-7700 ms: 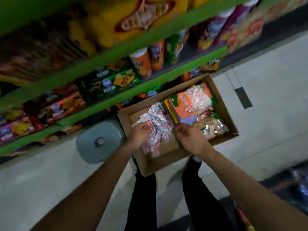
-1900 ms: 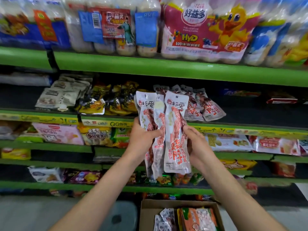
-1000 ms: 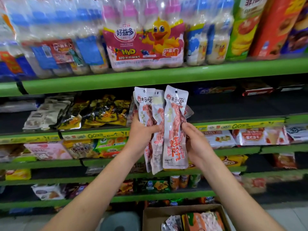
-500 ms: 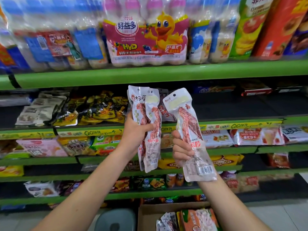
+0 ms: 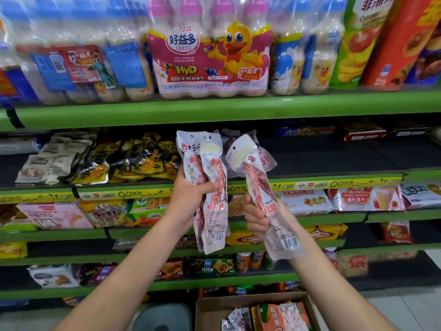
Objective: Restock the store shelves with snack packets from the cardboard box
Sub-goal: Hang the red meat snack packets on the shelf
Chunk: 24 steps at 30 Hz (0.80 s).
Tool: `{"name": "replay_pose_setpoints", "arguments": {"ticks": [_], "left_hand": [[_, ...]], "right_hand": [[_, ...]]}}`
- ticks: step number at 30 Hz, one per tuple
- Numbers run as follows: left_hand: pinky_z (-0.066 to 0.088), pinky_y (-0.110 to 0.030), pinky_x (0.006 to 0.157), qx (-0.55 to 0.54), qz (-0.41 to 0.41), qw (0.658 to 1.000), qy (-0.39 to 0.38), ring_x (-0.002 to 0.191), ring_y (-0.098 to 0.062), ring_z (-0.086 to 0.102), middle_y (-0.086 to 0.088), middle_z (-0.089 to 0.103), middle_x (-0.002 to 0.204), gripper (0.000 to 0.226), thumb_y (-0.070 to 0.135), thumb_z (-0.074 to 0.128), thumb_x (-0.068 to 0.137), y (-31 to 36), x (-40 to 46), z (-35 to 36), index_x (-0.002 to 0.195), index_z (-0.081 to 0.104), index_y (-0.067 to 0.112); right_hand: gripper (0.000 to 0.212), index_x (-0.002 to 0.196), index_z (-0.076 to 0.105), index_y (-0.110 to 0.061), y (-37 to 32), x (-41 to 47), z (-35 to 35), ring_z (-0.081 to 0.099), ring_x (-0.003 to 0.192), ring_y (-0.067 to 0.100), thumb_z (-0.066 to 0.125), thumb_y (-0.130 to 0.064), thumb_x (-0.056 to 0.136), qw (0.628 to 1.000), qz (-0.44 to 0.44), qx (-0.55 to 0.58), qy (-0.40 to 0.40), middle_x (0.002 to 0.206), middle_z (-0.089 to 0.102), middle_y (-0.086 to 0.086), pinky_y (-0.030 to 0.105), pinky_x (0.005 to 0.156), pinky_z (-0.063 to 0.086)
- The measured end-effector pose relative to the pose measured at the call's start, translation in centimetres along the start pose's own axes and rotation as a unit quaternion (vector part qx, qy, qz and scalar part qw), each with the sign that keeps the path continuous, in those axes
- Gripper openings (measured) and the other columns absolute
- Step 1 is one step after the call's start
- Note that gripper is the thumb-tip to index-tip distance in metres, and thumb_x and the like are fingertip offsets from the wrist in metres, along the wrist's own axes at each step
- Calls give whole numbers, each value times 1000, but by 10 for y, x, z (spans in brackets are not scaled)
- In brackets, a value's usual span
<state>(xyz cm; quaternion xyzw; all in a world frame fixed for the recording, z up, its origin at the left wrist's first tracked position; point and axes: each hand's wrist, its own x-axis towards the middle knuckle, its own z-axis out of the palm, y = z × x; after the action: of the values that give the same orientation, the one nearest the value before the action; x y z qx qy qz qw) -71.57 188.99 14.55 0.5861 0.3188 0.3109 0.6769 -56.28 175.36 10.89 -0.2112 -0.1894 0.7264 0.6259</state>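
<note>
Before the green shelves [image 5: 214, 111] | our left hand [image 5: 188, 194] grips two upright clear meat-stick packets [image 5: 210, 187] | our right hand [image 5: 256, 215] grips one packet [image 5: 260, 187], top tilted left, barcode end down

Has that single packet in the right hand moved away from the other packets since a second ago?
Yes. The single packet was pressed against the left hand's bunch; now the right hand holds it apart, tilted rightward.

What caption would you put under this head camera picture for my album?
Left hand grips a bunch of snack packets, right hand holds one packet, before green shelves.
</note>
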Motion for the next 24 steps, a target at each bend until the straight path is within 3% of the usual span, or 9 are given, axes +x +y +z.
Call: {"name": "replay_pose_setpoints", "arguments": {"ticks": [2,4,6,8,10,14,17,20,24], "left_hand": [[55,-54,95,-6,-9,1000,-3,106,-24,72,-1,75,116,56,-9,70,83,-2,0,-3,129,57,20],[56,-54,94,-15,-17,1000,4,103,-23,73,-1,75,114,54,-9,70,84,-5,1,-7,129,57,19],[57,-52,92,-26,-26,999,12,102,-23,74,-1,76,114,53,-8,71,84,-7,1,-9,128,57,19],[57,-52,92,-31,-33,999,18,102,-24,74,-2,75,114,54,-7,72,84,-8,2,-12,128,57,18],[57,-51,90,-34,-36,999,23,100,-24,74,-3,75,114,53,-8,72,83,-9,3,-14,127,57,18],[57,-50,91,-35,-36,998,31,101,-24,74,-2,76,113,52,-7,73,83,-7,7,-22,126,59,18],[55,-55,94,-35,-41,998,41,102,-26,73,-2,76,114,53,-6,74,82,-6,9,-27,128,58,17],[54,-56,97,-25,-42,998,45,104,-26,73,-1,76,114,54,-6,74,81,-4,9,-28,127,58,18],[54,-56,97,-24,-41,998,48,103,-25,73,0,76,113,55,-7,74,81,-2,8,-28,126,59,19]], "right_hand": [[19,79,65,-4,-9,1,-4,44,30,12,64,-20,90,982,-13,-111,155,46,50,4,17,32,35],[30,85,60,-4,-21,-2,-6,40,31,13,43,-23,102,934,-47,-187,300,48,49,5,18,33,32],[38,87,61,-8,-31,-4,-2,42,36,15,45,-38,103,903,-76,-226,358,53,53,6,20,36,33],[35,97,63,-9,-40,-7,2,54,43,16,61,-44,95,876,-84,-284,381,60,62,5,25,39,41],[40,113,59,-11,-52,-8,7,68,55,20,75,-34,86,852,-91,-333,393,69,73,5,28,49,52],[41,121,57,-15,-85,-5,8,76,72,27,76,-21,85,787,-144,-433,416,86,78,5,36,58,60],[36,118,64,-13,-117,5,5,73,61,18,76,-13,84,733,-175,-485,444,77,77,1,27,52,56],[37,117,68,-8,-145,23,-6,66,48,9,79,-8,81,714,-187,-480,474,70,75,1,16,43,45],[44,122,68,-6,-164,49,-26,69,90,21,81,-15,80,687,-156,-526,476,114,73,15,23,78,48]]}}
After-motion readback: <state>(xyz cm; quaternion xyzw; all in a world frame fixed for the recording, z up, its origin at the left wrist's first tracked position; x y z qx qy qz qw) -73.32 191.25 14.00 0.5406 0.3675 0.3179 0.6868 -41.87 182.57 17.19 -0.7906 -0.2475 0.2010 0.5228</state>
